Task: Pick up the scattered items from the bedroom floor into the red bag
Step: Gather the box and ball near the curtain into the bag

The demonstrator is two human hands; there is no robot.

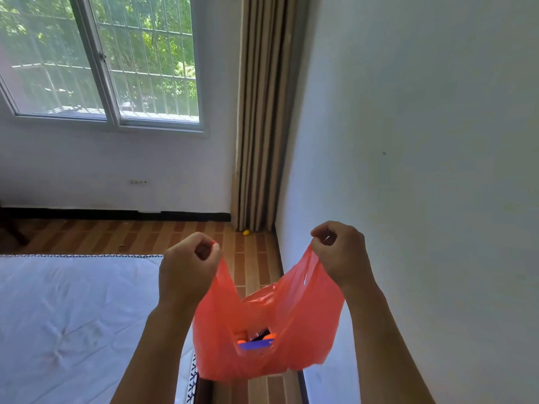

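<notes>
The fingers (204, 252) of the left hand (186, 269) and of the right hand (341, 252) are each closed on one handle of the red bag (268, 330), which hangs open between them, above the floor (253, 258) beside the bed (73, 310). To do this well, I think, keep the mouth wide and level. I count two hands, one bag, one yellow item (246, 232) left by the curtain (259, 112), and at least three items inside.

A white mattress (73, 316) lies left; striped curtain (256, 112) hangs beside the window (102, 59).
</notes>
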